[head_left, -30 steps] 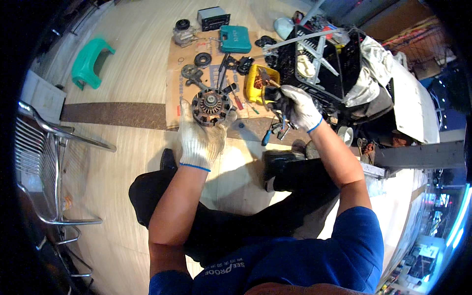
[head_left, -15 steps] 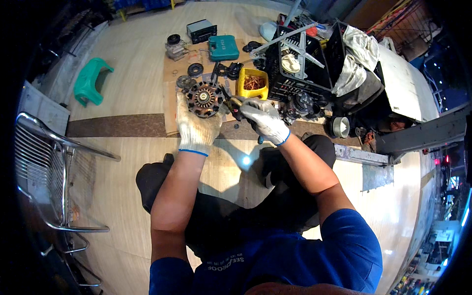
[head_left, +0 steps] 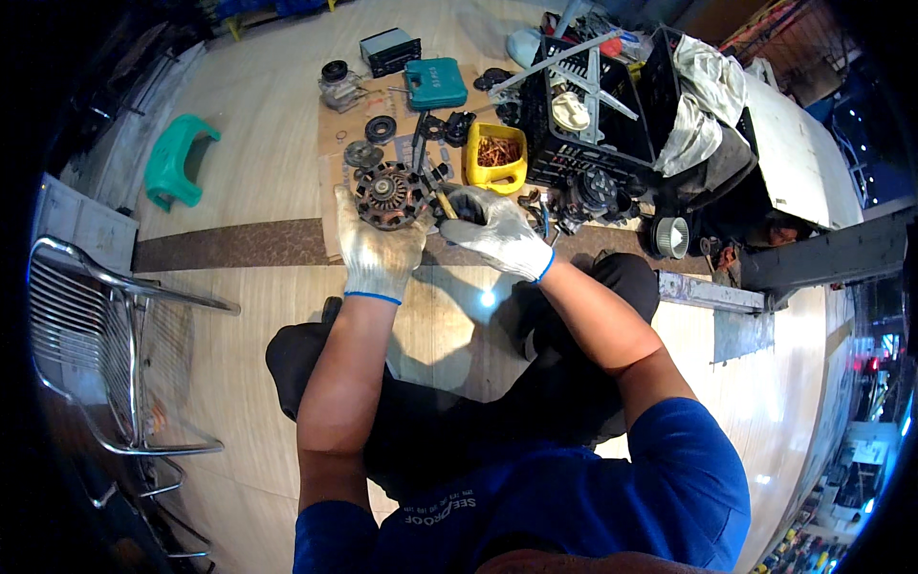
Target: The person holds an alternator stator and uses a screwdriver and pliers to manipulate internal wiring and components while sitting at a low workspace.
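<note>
My left hand (head_left: 376,253), in a white knit glove with a blue cuff, is closed around the lower side of a round metal motor part (head_left: 390,189). Dark blocks ring the part's rim, and coppery segments circle its centre hub. My right hand (head_left: 499,232), gloved likewise, is closed on a dark tool with a yellowish handle (head_left: 446,205) at the part's right edge. The fingers cover much of this tool, so its exact kind is unclear. Just beyond my right hand stands a cut-open yellow jug (head_left: 507,178) containing copper-coloured pieces.
Cardboard (head_left: 335,134) carries a teal tool case (head_left: 437,83), a black ring (head_left: 380,129), and a pulley unit (head_left: 339,88). Black crates (head_left: 598,158) rise at the right beside another motor unit (head_left: 595,196). A green stool (head_left: 182,158) and metal chair (head_left: 86,325) stand left.
The round part has tilted and shifted slightly left in my left hand. My right hand has dropped a little and turned, and the tool's yellowish handle now points up toward the part.
</note>
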Demonstrator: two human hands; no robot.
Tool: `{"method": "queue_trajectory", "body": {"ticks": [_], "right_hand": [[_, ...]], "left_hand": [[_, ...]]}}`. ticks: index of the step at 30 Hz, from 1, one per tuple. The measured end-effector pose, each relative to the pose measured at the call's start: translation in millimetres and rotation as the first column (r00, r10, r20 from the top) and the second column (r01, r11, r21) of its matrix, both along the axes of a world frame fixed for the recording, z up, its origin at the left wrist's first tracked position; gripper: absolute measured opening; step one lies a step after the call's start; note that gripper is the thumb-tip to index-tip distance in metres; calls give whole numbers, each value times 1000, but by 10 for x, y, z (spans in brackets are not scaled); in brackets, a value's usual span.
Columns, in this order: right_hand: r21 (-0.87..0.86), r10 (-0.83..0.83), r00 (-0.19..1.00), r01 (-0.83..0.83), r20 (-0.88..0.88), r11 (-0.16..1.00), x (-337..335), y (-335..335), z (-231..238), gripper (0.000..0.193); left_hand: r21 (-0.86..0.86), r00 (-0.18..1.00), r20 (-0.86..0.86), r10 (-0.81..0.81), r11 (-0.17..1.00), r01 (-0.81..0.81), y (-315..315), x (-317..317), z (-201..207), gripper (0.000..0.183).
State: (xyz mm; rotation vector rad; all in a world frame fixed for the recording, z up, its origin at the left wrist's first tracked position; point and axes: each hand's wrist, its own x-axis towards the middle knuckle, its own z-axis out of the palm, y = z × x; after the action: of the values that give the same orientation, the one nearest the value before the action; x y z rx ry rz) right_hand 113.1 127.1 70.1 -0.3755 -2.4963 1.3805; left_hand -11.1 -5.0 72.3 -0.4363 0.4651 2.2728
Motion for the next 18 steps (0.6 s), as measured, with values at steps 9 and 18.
{"method": "queue_trajectory", "body": {"ticks": [9,18], "right_hand": [[-47,-66,992,61,-106,997,96,168,282,45],[-921,120,991,-106,-65,374,95,282,-26,29]], "left_hand": [[52,1000,21,-11,999,10,45,46,225,73],[21,999,-23,34,999,-34,84,12,188,71]]}}
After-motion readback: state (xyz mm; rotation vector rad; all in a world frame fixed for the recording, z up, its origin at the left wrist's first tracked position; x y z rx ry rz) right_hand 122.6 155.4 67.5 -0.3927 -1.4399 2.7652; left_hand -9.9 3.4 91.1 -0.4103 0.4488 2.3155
